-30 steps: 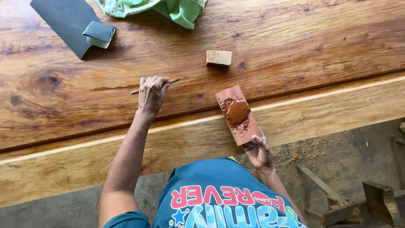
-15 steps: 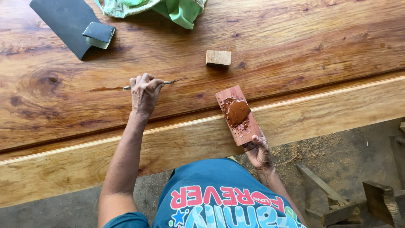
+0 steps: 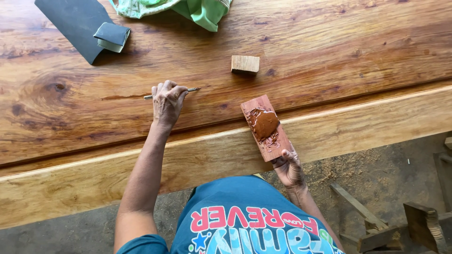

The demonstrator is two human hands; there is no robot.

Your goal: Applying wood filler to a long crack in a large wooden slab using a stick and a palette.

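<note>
My left hand point(image 3: 167, 102) grips a thin metal blade point(image 3: 192, 89) and presses it flat along a dark crack point(image 3: 120, 97) in the big polished wooden slab point(image 3: 329, 51). My right hand point(image 3: 288, 168) holds the near end of a small reddish board point(image 3: 266, 128) whose top carries a blob of brown filler paste point(image 3: 263, 124). The board leans on the slab's near edge.
A small wooden block point(image 3: 245, 64) lies beyond the board. At the far left lie a dark sandpaper sheet point(image 3: 70, 23) and a folded piece point(image 3: 111, 36) on it. Green cloth point(image 3: 188, 10) sits at the far edge. Sawdust and wood offcuts point(image 3: 386, 226) cover the floor at the right.
My left hand slid the blade left along the crack, then back a little to the right. My right hand and the board stayed still.
</note>
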